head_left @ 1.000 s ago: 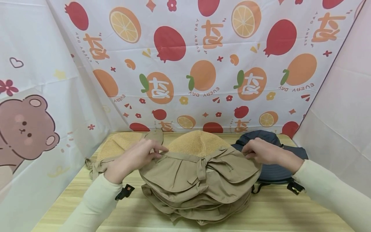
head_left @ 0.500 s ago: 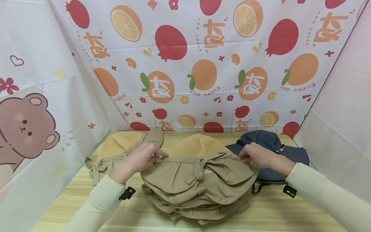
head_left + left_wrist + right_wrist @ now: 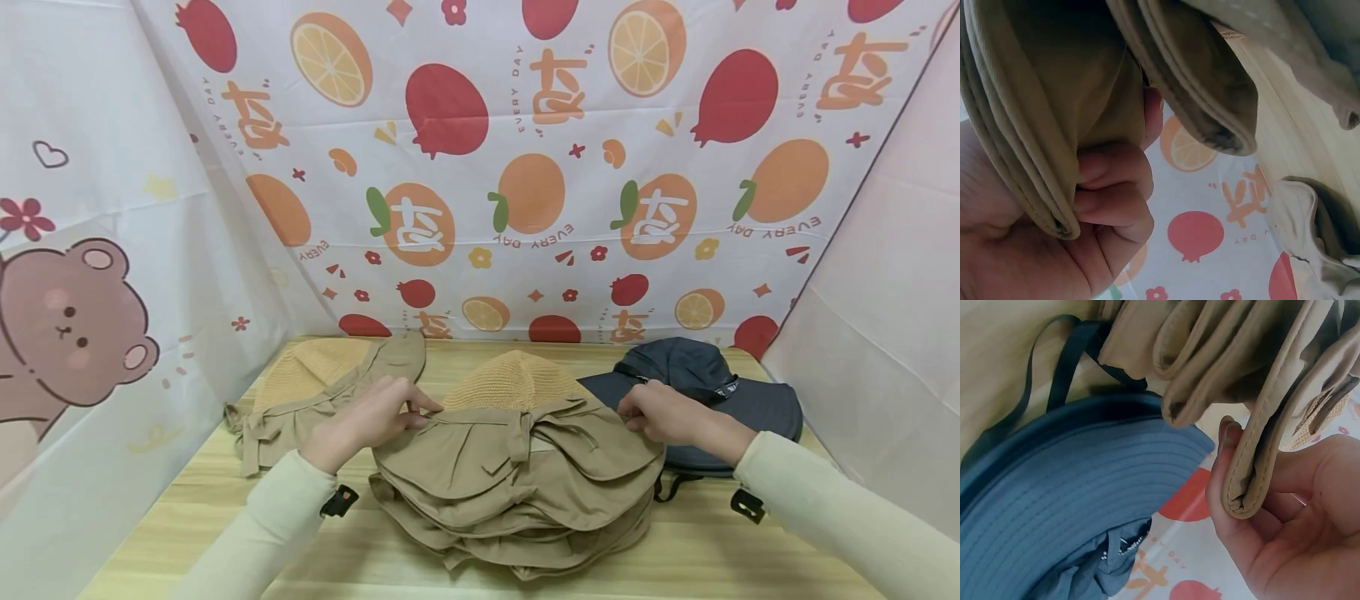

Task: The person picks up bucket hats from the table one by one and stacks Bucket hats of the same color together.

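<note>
A stack of khaki sun hats with overlapping brims stands in the middle of the table. The top sun hat [image 3: 517,450] has a woven straw crown [image 3: 517,379] and a fabric bow on its brim. My left hand [image 3: 375,417] pinches the left side of that brim; in the left wrist view the curled fingers [image 3: 1116,169] lie against the khaki fabric. On the opposite side my right hand [image 3: 663,412] pinches the brim, its folded edge [image 3: 1260,444] between thumb and fingers in the right wrist view. Lower brims hang below the held one.
At the back left lies another straw-and-khaki hat [image 3: 315,375] with a tied bow. A dark blue hat [image 3: 675,367] with black straps [image 3: 671,487] sits right behind my right hand. Printed cloth [image 3: 525,192] hangs behind the wooden table [image 3: 337,558].
My right hand has moved a little left and down, and the left hand slightly right and down. The top hat's crown sits slightly lower. Both hands keep their grip on the brim.
</note>
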The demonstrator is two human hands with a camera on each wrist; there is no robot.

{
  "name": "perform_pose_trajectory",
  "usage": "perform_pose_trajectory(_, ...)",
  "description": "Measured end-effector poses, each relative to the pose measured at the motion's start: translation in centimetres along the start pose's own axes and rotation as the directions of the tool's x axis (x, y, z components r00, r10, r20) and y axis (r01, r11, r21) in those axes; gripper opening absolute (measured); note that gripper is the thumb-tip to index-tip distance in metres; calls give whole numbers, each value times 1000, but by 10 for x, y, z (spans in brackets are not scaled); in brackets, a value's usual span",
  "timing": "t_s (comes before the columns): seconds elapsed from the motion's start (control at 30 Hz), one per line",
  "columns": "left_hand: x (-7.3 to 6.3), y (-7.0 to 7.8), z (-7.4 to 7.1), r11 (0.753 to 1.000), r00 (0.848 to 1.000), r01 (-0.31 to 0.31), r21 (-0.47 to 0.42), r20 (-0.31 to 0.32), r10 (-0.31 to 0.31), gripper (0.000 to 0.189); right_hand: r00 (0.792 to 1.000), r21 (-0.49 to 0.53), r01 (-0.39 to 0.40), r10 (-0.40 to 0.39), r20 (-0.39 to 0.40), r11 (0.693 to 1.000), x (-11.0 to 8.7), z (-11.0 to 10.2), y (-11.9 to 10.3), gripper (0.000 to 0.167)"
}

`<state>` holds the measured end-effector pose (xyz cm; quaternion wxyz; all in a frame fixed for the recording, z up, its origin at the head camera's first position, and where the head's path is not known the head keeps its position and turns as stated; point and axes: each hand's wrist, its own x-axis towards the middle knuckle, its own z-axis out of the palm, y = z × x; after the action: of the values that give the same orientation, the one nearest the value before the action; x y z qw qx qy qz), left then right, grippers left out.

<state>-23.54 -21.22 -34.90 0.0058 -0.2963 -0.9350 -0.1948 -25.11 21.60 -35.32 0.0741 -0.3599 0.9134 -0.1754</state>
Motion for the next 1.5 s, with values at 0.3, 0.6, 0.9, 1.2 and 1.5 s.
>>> perform_pose_trajectory(0.3,1,7,-6,997,999,17,79,50,-21,34,999,-95,-14,17,28,995,-2,-5,-5,7)
perform_pose_trajectory(0.6,14,54,-23,993,993,-33,117,119,19,61,998,-191,-31,20,-58,981,9,-14,-37,46)
perform_pose_trajectory(0.9,23,98,-6,998,981,22,58,193,-33,80,996,-8,13,-12,85,1000,16,5,-69,68)
perform_pose_trajectory(1.2,24,105,9,991,977,104,81,179,-117,79,987,29,-46,41,156,999,20,14,-66,74)
perform_pose_trajectory(1.5,24,99,16,987,970,136,91,190,-151,76,986,77,-12,-1,166,997,22,27,-60,73)
